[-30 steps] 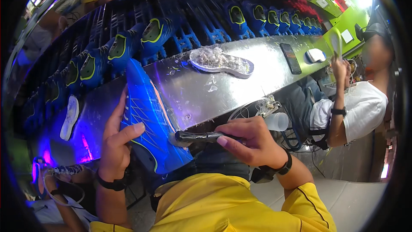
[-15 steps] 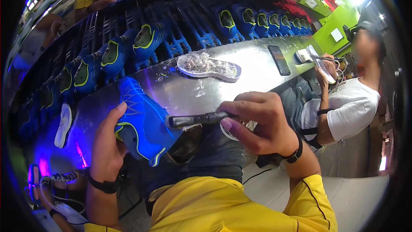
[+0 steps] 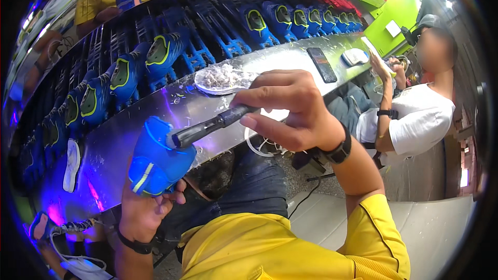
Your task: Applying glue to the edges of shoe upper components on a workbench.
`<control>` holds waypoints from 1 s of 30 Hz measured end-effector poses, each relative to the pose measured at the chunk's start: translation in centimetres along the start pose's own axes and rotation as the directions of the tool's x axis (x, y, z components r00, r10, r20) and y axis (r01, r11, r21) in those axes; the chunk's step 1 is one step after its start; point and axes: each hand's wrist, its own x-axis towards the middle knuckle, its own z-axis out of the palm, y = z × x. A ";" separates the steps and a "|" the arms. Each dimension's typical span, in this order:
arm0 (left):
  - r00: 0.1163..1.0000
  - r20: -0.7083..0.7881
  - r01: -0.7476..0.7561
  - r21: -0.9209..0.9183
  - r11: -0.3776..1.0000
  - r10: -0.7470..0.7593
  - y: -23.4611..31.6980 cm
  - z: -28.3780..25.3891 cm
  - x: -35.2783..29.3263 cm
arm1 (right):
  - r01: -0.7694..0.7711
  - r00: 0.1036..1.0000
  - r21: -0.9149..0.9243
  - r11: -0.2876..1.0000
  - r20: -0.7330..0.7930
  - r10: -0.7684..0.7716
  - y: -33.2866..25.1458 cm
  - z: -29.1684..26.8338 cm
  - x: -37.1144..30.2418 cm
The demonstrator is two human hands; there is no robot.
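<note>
My left hand (image 3: pixel 142 210) grips a blue shoe upper (image 3: pixel 163 155) from below, its pale yellow heel stripe turned toward me. The fingers curl under its near end and are partly hidden. My right hand (image 3: pixel 290 106) pinches a black-handled brush (image 3: pixel 207 127) between thumb and fingers. The brush's pale tip touches or nearly touches the shoe's upper right side; I cannot tell which. Beyond my right hand lies a white shoe sole (image 3: pixel 220 79) heaped with whitish crumbs, partly covered by the hand.
Blue shoes (image 3: pixel 124 78) with lime collars stand in a row on a dark rack line behind the metal table (image 3: pixel 114 161). A white sole (image 3: pixel 71 166) lies at left, a phone (image 3: pixel 321 65) at right. A co-worker (image 3: pixel 420 116) sits at right, handling a white sole.
My left hand has turned the shoe so its heel faces me. My right hand has moved up and left with the brush. The co-worker's hands have shifted.
</note>
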 end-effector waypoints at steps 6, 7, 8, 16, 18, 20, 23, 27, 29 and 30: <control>0.994 -0.051 0.090 -0.068 0.994 -0.093 -1.6 1.7 -0.6 | -0.064 0.996 0.135 0.989 -0.056 0.072 1.1 1.3 -1.1; 0.994 -0.038 0.099 -0.078 0.992 -0.103 -1.8 1.8 -0.4 | -0.064 0.994 0.161 0.985 -0.075 0.077 1.4 1.6 -1.5; 0.993 -0.025 0.110 -0.088 0.990 -0.112 -2.1 1.8 -0.3 | -0.075 0.992 0.187 0.980 -0.084 0.092 1.6 2.0 -1.9; 0.980 0.073 0.195 -0.191 0.962 -0.185 -3.4 1.7 0.0 | -0.214 0.971 0.283 0.935 -0.046 0.236 2.9 3.7 -5.4; 0.976 0.095 0.210 -0.192 0.959 -0.195 -3.5 1.6 0.5 | -0.244 0.957 0.288 0.926 -0.080 0.278 3.5 4.5 -6.9; 0.985 0.076 0.166 -0.151 0.974 -0.156 -3.7 1.4 0.6 | -0.262 0.954 0.253 0.931 -0.074 0.289 3.9 4.7 -7.7; 0.996 0.040 0.085 -0.070 0.994 -0.082 -3.5 1.5 0.6 | -0.269 0.932 0.298 0.916 -0.160 0.326 3.5 4.2 -8.0; 1.000 -0.015 0.004 0.032 0.999 -0.004 -3.7 1.2 1.1 | -0.194 0.946 0.228 0.954 -0.214 0.243 1.0 1.5 -5.9; 0.997 -0.042 -0.064 0.111 0.992 0.069 -4.0 1.3 1.0 | -0.160 0.969 0.123 0.979 -0.171 0.180 0.2 0.2 -4.9; 0.993 -0.049 -0.098 0.154 0.983 0.107 -4.0 1.4 1.0 | -0.146 0.977 0.079 0.986 -0.144 0.156 -0.2 -0.5 -4.4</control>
